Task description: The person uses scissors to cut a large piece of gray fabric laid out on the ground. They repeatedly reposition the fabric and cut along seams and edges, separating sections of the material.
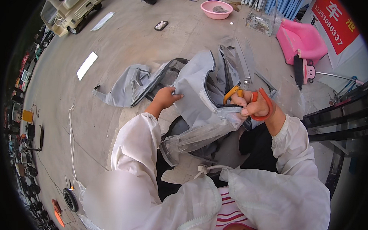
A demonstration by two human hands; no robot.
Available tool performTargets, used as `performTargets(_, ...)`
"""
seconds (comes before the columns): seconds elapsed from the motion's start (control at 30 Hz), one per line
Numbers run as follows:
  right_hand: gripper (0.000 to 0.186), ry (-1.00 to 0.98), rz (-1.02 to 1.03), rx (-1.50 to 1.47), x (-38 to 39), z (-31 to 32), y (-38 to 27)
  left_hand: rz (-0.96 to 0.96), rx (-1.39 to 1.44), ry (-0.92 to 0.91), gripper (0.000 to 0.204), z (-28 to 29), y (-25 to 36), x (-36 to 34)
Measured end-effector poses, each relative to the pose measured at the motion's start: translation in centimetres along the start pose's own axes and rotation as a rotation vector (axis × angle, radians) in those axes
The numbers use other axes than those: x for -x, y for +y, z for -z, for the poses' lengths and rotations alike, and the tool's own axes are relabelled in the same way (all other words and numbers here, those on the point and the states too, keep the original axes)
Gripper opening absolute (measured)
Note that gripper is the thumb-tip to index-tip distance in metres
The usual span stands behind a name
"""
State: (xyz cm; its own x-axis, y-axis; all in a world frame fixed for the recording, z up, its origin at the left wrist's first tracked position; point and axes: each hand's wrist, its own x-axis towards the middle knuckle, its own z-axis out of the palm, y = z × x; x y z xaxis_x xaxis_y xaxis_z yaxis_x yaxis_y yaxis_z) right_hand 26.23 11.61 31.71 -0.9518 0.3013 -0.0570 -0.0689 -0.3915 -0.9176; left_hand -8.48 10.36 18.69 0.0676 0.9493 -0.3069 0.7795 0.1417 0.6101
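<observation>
A large piece of grey fabric (191,80) with a dark zipper edge and clear plastic panels (199,138) lies crumpled in front of me, partly over my legs. My left hand (165,98) pinches the fabric at its left side, thumb on top. My right hand (255,106) has scissors (247,68) with orange and yellow handles hooked on its fingers, the metal blades pointing away from me. The thumb and fingers of that hand also pinch the fabric's zippered edge. Folds hide what lies beneath.
A pink basin (217,10), a small black tray (161,25) and a white sheet (87,66) lie ahead. At right are a pink armchair (302,42) and a black metal frame (342,120). A white cord (71,139) and a wheel (70,199) lie left; a cream vehicle (72,9) stands far left.
</observation>
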Motion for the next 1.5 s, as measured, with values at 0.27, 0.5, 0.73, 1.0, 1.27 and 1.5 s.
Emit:
performTargets(0.27,0.020,0.351,0.300,0.038,0.0,2.8,-0.3,-0.038,0.182,0.967,0.027,10.7,-0.1,0.7)
performTargets(0.5,0.009,0.656,0.454,0.103,-2.8,3.5,0.3,0.119,-1.025,1.170,0.024,24.7,13.3,10.6)
performTargets(0.73,0.027,0.705,0.441,0.105,-6.3,0.0,1.5,0.220,-1.169,1.344,0.032,29.5,22.2,15.9)
performTargets(1.0,0.038,0.738,0.387,0.162,-8.8,0.4,2.8,0.327,-1.040,1.319,0.043,30.3,24.7,18.1)
performTargets(1.27,0.067,0.879,0.213,0.675,-7.2,-2.7,4.9,0.458,-1.047,1.248,0.045,32.1,23.5,18.8)
performTargets(1.5,0.058,0.720,0.220,0.675,-6.3,-5.6,5.1,0.607,-0.999,1.238,0.043,33.6,22.2,20.2)
